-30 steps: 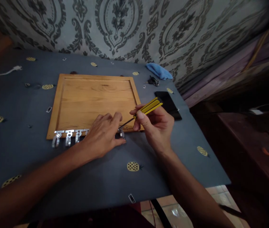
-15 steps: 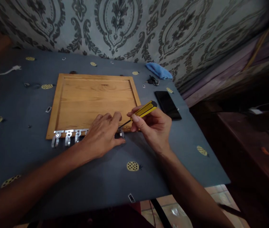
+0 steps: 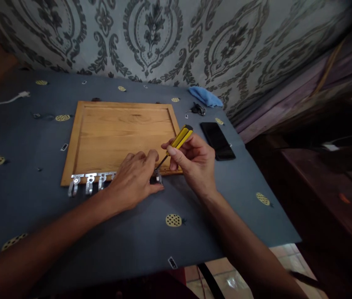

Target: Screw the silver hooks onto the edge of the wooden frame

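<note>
A wooden framed panel lies flat on the table. Along its near edge runs a metal hook rack with several silvery hooks hanging over the side. My left hand is closed around the rack's right part, thumb below by the end hook and fingers on top, hiding the middle hooks. In my right hand is a yellow and black screwdriver, pinched between thumb and fingers at the handle. Its shaft slants down to the left, and the tip meets the rack's right end beside my left fingers; a screw there is too small to make out.
A black phone lies right of the panel. Behind it are keys and a blue cloth near the patterned wall. A white cable crosses the far left. The table's right edge slopes toward me.
The screwdriver handle has swung up and left, so the tool stands steeper. My right hand has shifted left with it. The left hand keeps its place on the rack.
</note>
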The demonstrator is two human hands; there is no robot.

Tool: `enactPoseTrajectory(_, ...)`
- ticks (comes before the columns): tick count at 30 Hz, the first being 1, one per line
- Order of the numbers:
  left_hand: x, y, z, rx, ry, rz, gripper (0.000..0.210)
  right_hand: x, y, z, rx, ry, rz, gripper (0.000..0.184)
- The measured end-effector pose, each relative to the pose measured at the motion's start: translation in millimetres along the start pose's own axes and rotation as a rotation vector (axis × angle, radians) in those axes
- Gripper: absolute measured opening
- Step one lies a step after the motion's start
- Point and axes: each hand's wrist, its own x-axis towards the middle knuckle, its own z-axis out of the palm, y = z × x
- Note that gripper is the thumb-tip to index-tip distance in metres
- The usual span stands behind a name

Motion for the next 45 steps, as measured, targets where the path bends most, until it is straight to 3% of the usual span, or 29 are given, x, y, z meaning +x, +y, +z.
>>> enactPoseTrajectory(9, 0.5, 0.3, -1.0, -0.006, -0.014, 0.002, 0.049, 5.3, -7.0, -6.8, 0.018, -0.189, 0.02, 0.028)
enactPoseTrajectory(24, 0.3, -2.8, 3.2, 0.019, 0.008, 0.018, 0.051, 1.5, 4.3, 3.1, -0.037, -0.024, -0.045, 0.035)
enactPoseTrajectory(29, -0.4, -3.4, 4.1, -0.006, 0.022, 0.017, 0.053, -7.1, -1.5, -0.8, -0.036, 0.067, -0.106, 0.026)
enactPoseTrajectory(45, -0.4, -2.9, 1.4, -0.006, 0.007, 0.017, 0.05, -11.3, 0.0, 0.7, -0.059, 0.031, -0.059, 0.031)
